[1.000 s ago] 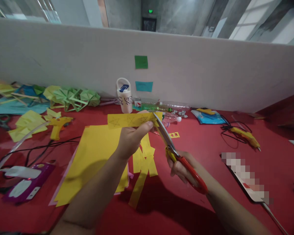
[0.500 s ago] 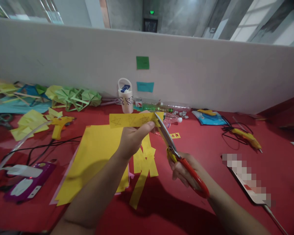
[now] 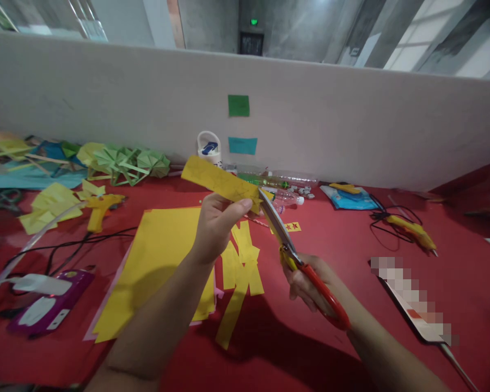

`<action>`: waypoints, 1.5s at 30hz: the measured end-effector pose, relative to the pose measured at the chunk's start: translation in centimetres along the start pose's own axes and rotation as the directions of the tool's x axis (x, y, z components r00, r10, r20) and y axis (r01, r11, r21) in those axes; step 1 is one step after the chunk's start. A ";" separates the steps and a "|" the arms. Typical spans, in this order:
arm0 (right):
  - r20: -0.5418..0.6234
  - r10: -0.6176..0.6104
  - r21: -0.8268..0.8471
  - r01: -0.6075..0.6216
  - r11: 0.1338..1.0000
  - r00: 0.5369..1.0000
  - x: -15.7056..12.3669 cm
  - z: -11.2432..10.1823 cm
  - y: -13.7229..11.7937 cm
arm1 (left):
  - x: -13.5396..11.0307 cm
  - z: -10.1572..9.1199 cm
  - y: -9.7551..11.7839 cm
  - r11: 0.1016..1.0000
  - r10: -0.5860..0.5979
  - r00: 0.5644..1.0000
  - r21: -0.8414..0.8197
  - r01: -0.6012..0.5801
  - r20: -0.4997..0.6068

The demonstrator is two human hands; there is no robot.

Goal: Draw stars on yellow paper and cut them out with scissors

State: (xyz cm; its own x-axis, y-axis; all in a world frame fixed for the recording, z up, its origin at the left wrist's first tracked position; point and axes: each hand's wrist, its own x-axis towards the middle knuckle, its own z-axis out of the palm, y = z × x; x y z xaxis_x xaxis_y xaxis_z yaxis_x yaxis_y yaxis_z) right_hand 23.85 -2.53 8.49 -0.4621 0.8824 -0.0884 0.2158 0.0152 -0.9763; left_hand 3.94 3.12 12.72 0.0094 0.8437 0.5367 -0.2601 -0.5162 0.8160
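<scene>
My left hand (image 3: pixel 218 223) pinches a yellow paper strip (image 3: pixel 216 178) near its right end, thumb on top. Faint star outlines are drawn along the strip, which slants down to the right above the table. My right hand (image 3: pixel 308 280) grips red-handled scissors (image 3: pixel 322 296). Their blades reach up to the strip's right end, close to my left thumb, and touch the paper there. Below my hands lie several cut yellow strips (image 3: pixel 240 272). To their left is a stack of yellow paper sheets (image 3: pixel 159 250) with pink paper under it.
Yellow glue guns lie left (image 3: pixel 100 209) and right (image 3: pixel 412 228), with black cables. A purple power strip (image 3: pixel 51 302) is at left. Plastic bottles (image 3: pixel 286 179) and a white cup (image 3: pixel 204 147) stand by the partition; a phone-like device (image 3: pixel 428 329) lies at right.
My left hand has turned the strip from level to slanting, its left end rising and its right end dipping at the blades. The scissors have barely moved.
</scene>
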 end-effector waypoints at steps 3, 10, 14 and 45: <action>-0.009 0.027 -0.013 -0.027 1.000 1.000 0.0 0.0 0.0 | 0.2 0.0 0.0 1.000 0.017 0.998 -0.009 -0.018 -0.067; 0.026 0.041 -0.018 -0.041 0.999 0.999 0.3 -0.4 1.0 | 0.4 0.0 0.1 0.998 0.035 0.992 0.047 -0.030 -0.118; 0.032 0.011 -0.083 -0.008 0.997 0.999 0.2 -0.7 0.7 | 0.5 -0.1 0.1 0.996 0.033 0.995 0.087 -0.025 -0.094; 0.093 -0.054 -0.090 0.062 0.994 0.994 -0.3 -1.2 -0.4 | 0.8 -0.5 0.3 0.996 0.059 0.998 0.064 -0.058 -0.014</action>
State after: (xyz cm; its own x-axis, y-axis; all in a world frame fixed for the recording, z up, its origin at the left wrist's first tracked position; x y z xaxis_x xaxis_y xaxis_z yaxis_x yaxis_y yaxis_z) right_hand 24.90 -2.23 9.09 -0.5510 0.8328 -0.0535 0.2632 0.1126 -0.9581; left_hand 3.33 3.70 13.30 -0.0200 0.8137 0.5810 -0.1978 -0.5728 0.7955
